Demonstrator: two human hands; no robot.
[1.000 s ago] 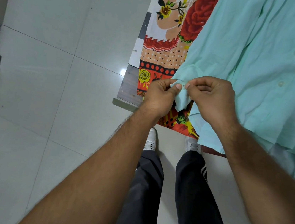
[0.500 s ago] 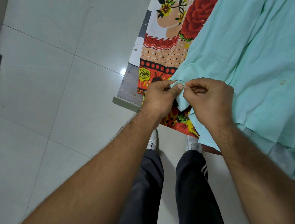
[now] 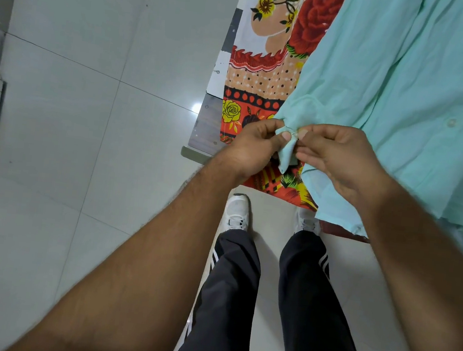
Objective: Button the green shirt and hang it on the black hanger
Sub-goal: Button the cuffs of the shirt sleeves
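Note:
The pale green shirt (image 3: 408,103) lies spread on a flower-print cloth, its front placket with small buttons at the upper right. One sleeve ends in a cuff (image 3: 287,153) that hangs over the table's near edge. My left hand (image 3: 253,146) pinches the cuff's left side between thumb and forefinger. My right hand (image 3: 340,156) pinches its right side, fingers curled, and the two thumbs almost meet at a small button. The black hanger is not in view.
The flower-print cloth (image 3: 258,91) covers a table whose grey corner (image 3: 205,131) juts toward the tiled floor (image 3: 84,128). My legs in dark trousers and white shoes (image 3: 237,214) stand right against the table's edge. A white fixture lines the left border.
Both hands have stayed on the cuff and shifted a little lower; the thumbs have closed in on the cuff button. The shirt body has not moved.

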